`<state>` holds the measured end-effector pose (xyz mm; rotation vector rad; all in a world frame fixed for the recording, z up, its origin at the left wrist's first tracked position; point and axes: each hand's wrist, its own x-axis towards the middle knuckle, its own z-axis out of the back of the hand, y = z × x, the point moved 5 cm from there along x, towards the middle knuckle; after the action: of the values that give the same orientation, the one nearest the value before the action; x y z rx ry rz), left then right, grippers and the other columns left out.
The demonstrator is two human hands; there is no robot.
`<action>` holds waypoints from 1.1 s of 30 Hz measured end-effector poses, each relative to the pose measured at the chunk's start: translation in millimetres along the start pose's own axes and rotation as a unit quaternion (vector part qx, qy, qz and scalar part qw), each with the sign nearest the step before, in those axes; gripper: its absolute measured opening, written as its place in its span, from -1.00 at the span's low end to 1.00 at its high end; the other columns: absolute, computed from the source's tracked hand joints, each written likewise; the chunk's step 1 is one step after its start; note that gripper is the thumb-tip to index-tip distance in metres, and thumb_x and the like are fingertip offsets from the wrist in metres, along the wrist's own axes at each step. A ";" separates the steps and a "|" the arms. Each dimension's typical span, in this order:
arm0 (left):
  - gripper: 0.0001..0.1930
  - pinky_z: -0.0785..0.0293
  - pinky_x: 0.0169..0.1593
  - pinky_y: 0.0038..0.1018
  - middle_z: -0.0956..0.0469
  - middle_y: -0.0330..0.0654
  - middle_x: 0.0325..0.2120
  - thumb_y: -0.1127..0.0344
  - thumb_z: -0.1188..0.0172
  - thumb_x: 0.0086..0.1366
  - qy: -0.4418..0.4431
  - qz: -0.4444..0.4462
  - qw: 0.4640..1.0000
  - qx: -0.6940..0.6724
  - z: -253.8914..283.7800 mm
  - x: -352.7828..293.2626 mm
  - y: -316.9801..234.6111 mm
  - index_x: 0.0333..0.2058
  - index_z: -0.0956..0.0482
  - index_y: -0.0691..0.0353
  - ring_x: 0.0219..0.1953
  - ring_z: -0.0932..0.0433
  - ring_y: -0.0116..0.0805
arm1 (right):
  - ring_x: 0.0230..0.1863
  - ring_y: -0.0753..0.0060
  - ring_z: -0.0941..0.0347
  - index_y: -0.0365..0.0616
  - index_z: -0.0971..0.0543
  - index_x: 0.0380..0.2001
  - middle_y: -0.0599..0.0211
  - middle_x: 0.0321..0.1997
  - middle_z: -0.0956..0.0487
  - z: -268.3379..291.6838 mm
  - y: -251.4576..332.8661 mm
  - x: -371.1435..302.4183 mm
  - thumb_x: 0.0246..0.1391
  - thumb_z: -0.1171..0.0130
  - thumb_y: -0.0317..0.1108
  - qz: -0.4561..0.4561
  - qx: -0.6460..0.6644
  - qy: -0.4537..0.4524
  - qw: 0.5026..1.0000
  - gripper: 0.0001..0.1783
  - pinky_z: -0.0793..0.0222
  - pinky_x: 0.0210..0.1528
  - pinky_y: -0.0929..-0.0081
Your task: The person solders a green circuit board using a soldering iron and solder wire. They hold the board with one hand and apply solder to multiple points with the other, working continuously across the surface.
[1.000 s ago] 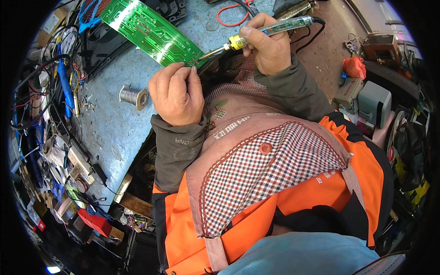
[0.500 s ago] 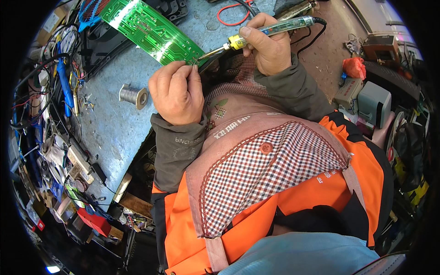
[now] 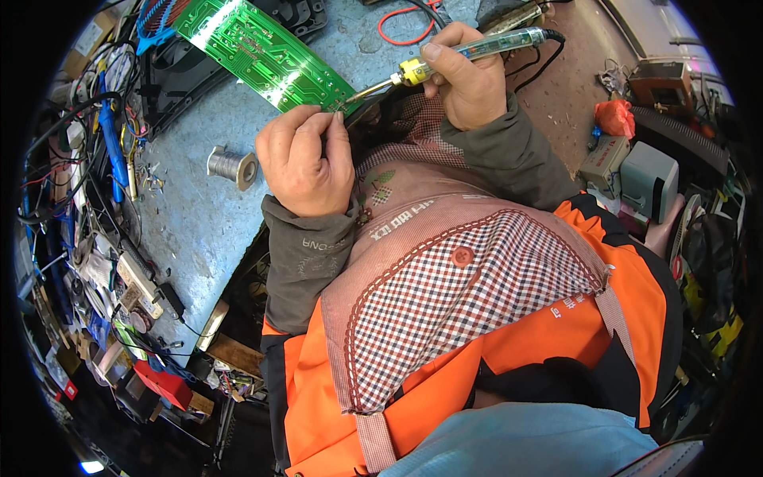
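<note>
A long green circuit board (image 3: 270, 60) slants from the upper left to the near edge of the bench. My left hand (image 3: 308, 159) is closed at its near end, fingertips and thumb at the corner; whether a small part is also pinched there is hidden. A soldering iron (image 3: 509, 41) with a clear handle and yellow collar lies in the closed grip of my right hand (image 3: 469, 79). Its metal tip reaches down-left to the board's corner, just beside my left fingertips. Contact between tip and board is too small to judge. Left of my hand, a spool of solder wire (image 3: 232, 167) lies on its side.
Tangled cables and tools, including a blue-handled one (image 3: 111, 143), crowd the bench (image 3: 187, 246) on the left. Black plastic housing (image 3: 191, 99) lies beneath the board. A red wire loop (image 3: 404, 25) sits behind. Boxes and a red bag (image 3: 614, 118) stand at right.
Hardly anything differs. The soldering iron and my right hand have shifted very slightly to the right; the board and my left hand stay in nearly the same place.
</note>
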<state>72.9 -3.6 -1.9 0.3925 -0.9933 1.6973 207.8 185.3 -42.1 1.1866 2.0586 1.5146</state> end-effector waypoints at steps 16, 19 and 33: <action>-0.85 -0.43 -0.23 -0.53 -0.57 -0.20 -0.27 0.50 -0.32 0.47 -0.167 0.141 0.955 -0.201 12.1 -29.0 20.5 -0.08 -0.54 0.31 -0.33 -0.46 -0.50 | -0.52 0.50 -0.54 -0.21 -0.62 -0.27 0.32 -0.45 -0.61 3.7 9.1 2.1 0.33 -0.31 -0.38 0.024 0.027 -0.013 0.999 -0.87 -0.50 -0.46 0.52; -0.85 -0.37 -0.25 -0.54 -0.50 -0.23 -0.31 0.49 -0.25 0.50 -0.196 0.195 0.925 -0.262 14.4 -40.2 20.4 -0.04 -0.48 0.31 -0.32 -0.39 -0.54 | -0.46 0.39 -0.61 -0.24 -0.59 -0.14 0.24 -0.39 -0.64 9.9 46.6 10.6 0.40 -0.21 -0.36 0.173 0.014 -0.053 0.983 -0.85 -0.55 -0.40 0.50; -0.86 -0.55 -0.08 -0.31 -0.68 -0.07 -0.17 0.52 -0.47 0.24 -0.054 0.015 0.998 -0.043 5.7 -4.6 6.1 -0.22 -0.75 0.26 -0.19 -0.62 -0.12 | -0.34 0.38 -0.64 -0.30 -0.61 -0.16 0.23 -0.36 -0.67 -10.4 66.6 14.7 0.25 -0.38 -0.49 0.226 -0.147 -0.032 0.963 -0.84 -0.55 -0.27 0.48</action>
<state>67.9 -11.4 -4.2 0.4172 -1.1525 1.6686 220.4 196.1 24.8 1.6248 1.5122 1.8700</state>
